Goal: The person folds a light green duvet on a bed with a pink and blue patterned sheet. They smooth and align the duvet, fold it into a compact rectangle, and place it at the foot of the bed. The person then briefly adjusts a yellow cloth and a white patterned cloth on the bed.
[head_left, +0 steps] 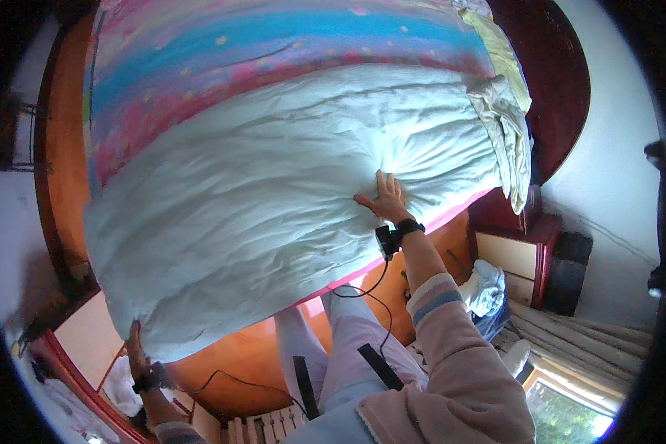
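Note:
A pale, wrinkled quilt [244, 200] lies across the near part of a bed. My right hand [386, 200] rests on its surface right of centre, palm down with the fingers spread. At the quilt's lower left corner is my left hand [136, 349], its fingers at the edge; whether they grip the cloth is hard to tell. Beyond the quilt spreads a blue, pink and purple patterned bed sheet [288, 39]. A folded pale cloth [502, 133] hangs over the right end of the bed.
Wooden cabinets stand at the right [505, 255] and lower left [89, 338]. A plastic bag [485, 288] sits beside the right one, near a long curtain [577, 338]. The bed's orange wooden side [238, 361] is close to my legs. Thin black cables [391, 322] hang from wrist-worn devices.

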### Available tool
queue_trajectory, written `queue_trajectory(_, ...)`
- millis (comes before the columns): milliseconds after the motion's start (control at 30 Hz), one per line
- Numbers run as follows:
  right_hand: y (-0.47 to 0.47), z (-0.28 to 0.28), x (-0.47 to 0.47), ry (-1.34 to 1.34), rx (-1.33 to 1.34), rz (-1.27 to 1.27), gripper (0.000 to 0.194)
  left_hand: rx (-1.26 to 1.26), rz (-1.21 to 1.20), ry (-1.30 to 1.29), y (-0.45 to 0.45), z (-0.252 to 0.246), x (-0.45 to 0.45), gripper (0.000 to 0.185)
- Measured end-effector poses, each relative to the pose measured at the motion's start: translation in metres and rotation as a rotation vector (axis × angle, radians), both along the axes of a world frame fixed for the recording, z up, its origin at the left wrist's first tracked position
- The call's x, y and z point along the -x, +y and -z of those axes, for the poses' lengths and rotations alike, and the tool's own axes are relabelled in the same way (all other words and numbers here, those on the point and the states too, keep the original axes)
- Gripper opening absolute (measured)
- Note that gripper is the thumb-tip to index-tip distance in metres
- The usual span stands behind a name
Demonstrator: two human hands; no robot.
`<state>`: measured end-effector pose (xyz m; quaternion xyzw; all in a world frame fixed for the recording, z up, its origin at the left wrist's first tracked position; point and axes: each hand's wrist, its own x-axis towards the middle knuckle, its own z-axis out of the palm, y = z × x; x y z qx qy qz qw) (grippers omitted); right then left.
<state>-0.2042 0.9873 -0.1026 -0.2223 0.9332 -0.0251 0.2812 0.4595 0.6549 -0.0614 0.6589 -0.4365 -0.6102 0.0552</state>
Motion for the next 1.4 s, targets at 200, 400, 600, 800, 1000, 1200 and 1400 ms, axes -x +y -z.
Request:
queue_trajectory(200,0.018,0.003,0.01,-0.105,0.124,-0.032,0.116,0.566,0.679,-0.174,0.007,-0.107,0.0,0.059)
queue_trajectory(400,0.036,0.007,0.024,-0.183,0.239,-0.102,0.116,0.165,0.295,-0.202,0.01,-0.233,0.082,0.042)
queue_trajectory(600,0.051,-0.013,0.028,-0.181,0.412,-0.264,0.105,0.105,0.614,0.139,0.059,-0.316,0.338,0.061)
queue_trajectory(800,0.093,-0.032,0.02,-0.15,0.849,-0.21,0.052,-0.349,1.349,0.644,0.157,-0.267,0.552,0.096)
queue_trajectory(1000,0.212,-0.042,0.023,0.057,0.79,0.008,0.031,-0.106,1.0,0.311,0.158,-0.195,0.566,0.081)
queue_trajectory(1200,0.336,-0.042,0.024,0.039,0.464,0.217,0.037,0.413,1.023,0.075,0.218,-0.074,0.589,0.105)
queue_trajectory(1400,0.359,-0.077,0.147,0.397,0.417,0.375,0.067,0.575,0.832,-0.158,0.302,-0.051,0.629,0.123)
